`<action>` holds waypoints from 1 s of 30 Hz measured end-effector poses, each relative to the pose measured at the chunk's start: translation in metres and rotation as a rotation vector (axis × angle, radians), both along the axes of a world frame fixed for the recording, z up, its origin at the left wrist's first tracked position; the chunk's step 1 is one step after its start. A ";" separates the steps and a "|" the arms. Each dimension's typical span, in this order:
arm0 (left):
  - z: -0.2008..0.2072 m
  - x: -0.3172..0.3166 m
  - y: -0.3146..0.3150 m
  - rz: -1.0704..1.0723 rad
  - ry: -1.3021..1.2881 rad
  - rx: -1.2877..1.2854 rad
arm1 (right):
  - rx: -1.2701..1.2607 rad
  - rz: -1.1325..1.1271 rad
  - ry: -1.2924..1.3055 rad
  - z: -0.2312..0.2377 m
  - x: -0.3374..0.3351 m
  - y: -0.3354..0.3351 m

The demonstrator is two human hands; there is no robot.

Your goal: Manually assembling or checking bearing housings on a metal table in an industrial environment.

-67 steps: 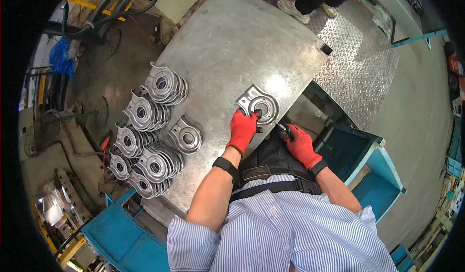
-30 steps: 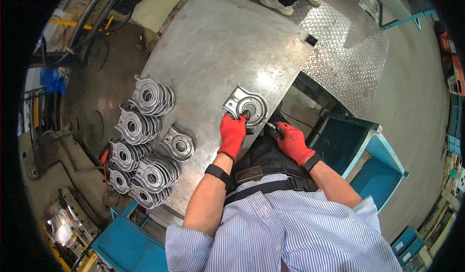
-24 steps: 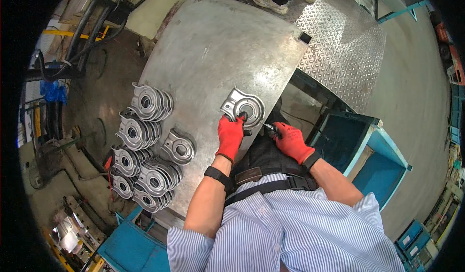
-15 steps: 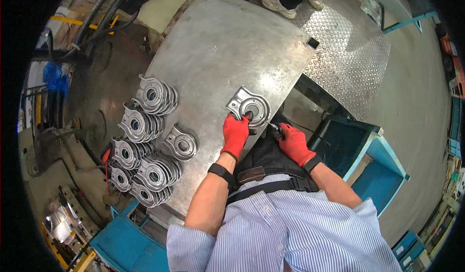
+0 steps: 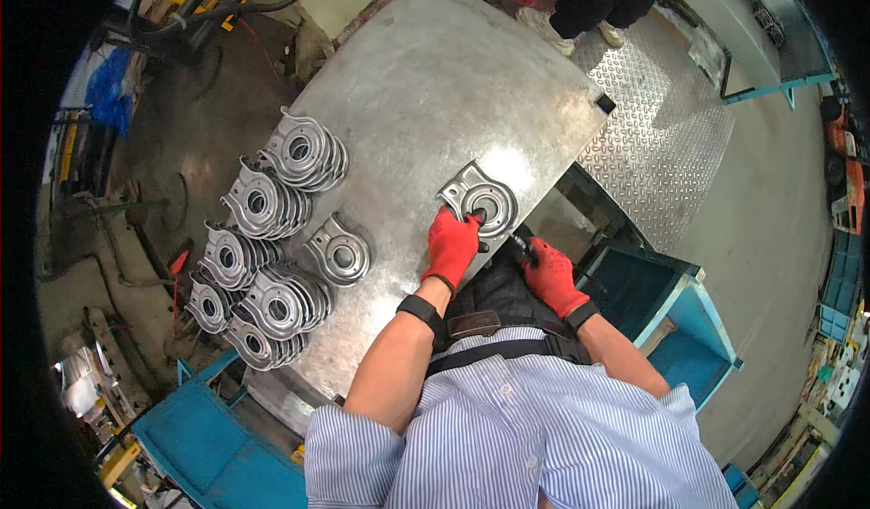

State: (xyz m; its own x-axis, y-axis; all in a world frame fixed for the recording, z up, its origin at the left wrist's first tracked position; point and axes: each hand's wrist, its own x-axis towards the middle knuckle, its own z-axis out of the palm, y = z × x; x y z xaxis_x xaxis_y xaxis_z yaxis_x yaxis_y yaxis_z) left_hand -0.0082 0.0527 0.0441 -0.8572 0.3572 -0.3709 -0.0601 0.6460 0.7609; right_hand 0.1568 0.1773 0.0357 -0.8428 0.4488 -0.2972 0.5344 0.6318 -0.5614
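Working the metal bracket (image 5: 475, 185), prob. at its rim: L hand (image 5: 452, 245) is clamping it on the table (image 5: 435, 74), near the edge; R hand (image 5: 552, 278), apart, is gripping a slim tool (image 5: 518, 244) just beside. Next move prob. needs firm L hold.

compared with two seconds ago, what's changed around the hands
Only the view shifted; nothing was taken hold of or let go. The left hand still grips the metal part, the right hand still holds the slim dark tool near it; the stacks stayed put.
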 end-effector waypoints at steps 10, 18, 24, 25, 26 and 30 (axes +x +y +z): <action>-0.011 -0.003 -0.001 0.079 -0.130 0.102 | -0.020 -0.015 0.039 0.001 0.001 -0.002; -0.004 -0.008 0.000 0.065 -0.178 0.108 | -0.042 -0.017 0.014 0.003 -0.002 -0.001; 0.006 -0.008 0.002 0.019 -0.122 0.012 | -0.042 -0.029 0.011 0.000 0.000 0.001; 0.008 -0.009 0.003 0.028 -0.130 -0.009 | -0.035 -0.027 0.016 0.001 -0.001 -0.001; 0.007 -0.011 0.004 0.003 -0.097 0.018 | -0.027 -0.024 0.020 0.003 -0.002 -0.002; 0.002 -0.011 -0.003 -0.023 -0.106 0.031 | -0.003 -0.014 0.027 0.005 -0.004 -0.002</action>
